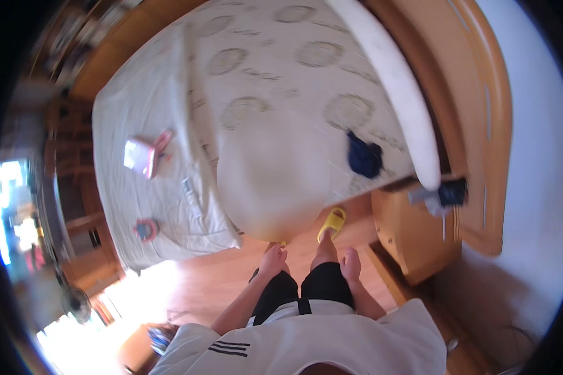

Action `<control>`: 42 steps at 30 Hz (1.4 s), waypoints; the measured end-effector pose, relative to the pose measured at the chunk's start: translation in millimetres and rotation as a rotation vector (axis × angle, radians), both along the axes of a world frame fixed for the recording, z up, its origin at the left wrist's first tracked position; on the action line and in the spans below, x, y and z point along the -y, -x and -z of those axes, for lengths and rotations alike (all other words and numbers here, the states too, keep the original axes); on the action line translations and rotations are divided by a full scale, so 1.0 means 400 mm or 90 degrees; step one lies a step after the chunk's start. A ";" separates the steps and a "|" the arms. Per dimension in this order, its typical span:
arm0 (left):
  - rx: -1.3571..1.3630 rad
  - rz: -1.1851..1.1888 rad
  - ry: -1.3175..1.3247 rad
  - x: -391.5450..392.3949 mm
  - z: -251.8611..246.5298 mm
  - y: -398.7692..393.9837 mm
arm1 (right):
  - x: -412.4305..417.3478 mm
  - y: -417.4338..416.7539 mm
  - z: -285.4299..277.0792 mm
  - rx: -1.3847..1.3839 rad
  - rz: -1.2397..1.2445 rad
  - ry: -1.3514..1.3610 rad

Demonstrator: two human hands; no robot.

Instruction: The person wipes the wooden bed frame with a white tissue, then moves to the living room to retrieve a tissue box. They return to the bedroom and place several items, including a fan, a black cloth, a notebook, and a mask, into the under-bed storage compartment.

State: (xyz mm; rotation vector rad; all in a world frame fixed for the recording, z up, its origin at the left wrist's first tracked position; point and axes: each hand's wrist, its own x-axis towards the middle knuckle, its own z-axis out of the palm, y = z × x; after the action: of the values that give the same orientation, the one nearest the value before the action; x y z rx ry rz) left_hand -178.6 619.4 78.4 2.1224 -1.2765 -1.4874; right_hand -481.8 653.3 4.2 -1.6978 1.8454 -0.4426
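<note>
My left hand (273,260) hangs in front of my left thigh, its fingers loosely curled and slightly apart, with nothing seen in it. Beside my right thigh is my right hand (350,264); its fingers curl inward and their inner side is hidden. Both hands are apart from the bed. Ahead stands a bed with a patterned pale mattress (281,65), partly covered on the left by a rumpled whitish sheet (136,108). A dark blue cloth item (365,155) lies near the mattress's right side. A pale blurred patch hides the middle of the bed's near edge.
On the sheet lie a shiny pink-and-white item (140,157), a white tube-like item (192,199) and a pink-and-grey ring-shaped item (145,229). A white bolster (399,89) lines the wooden headboard (478,117). Right stands a wooden nightstand (413,234). A yellow slipper (333,222) is on my right foot.
</note>
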 end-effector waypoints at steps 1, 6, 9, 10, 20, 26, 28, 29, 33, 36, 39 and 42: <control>0.012 -0.044 0.021 -0.046 0.013 -0.063 | 0.008 -0.053 -0.014 0.035 0.009 -0.036; 0.040 -0.170 -0.017 -0.165 0.038 -0.287 | 0.045 -0.232 -0.080 0.022 0.045 -0.138; 0.056 -0.265 -0.084 -0.222 0.076 -0.432 | 0.075 -0.323 -0.066 -0.025 -0.023 -0.108; 0.019 -0.333 -0.094 -0.253 0.103 -0.481 | 0.088 -0.358 -0.054 0.008 -0.040 -0.090; -0.153 -0.721 -0.166 -0.436 0.217 -0.735 | 0.459 -0.934 -0.122 0.157 -0.251 -0.069; -0.228 -0.851 -0.171 -0.434 0.244 -0.720 | 0.642 -1.383 -0.100 0.097 -0.477 -0.097; -0.266 -0.908 -0.161 -0.412 0.244 -0.709 | 0.699 -1.515 -0.014 0.119 -0.521 -0.115; -0.290 -0.938 -0.145 -0.397 0.247 -0.707 | 0.725 -1.585 0.037 0.103 -0.520 -0.117; -0.306 -1.001 -0.062 -0.322 0.263 -0.706 | 0.831 -1.818 0.229 0.072 -0.500 -0.067; -0.343 -1.085 -0.053 -0.271 0.242 -0.727 | 0.813 -1.977 0.258 -0.073 -0.505 0.020; -0.371 -1.151 -0.004 -0.215 0.244 -0.734 | 0.759 -2.079 0.262 -0.124 -0.484 0.037; -0.344 -1.079 0.022 -0.111 0.241 -0.793 | 0.773 -2.096 0.289 -0.184 -0.553 0.030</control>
State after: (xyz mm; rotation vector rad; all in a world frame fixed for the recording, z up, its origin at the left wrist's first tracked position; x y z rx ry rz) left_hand 138.5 664.0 -18.2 1.5505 0.6684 -0.9236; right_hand 356.5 343.9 -111.5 -2.4651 1.0814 0.1304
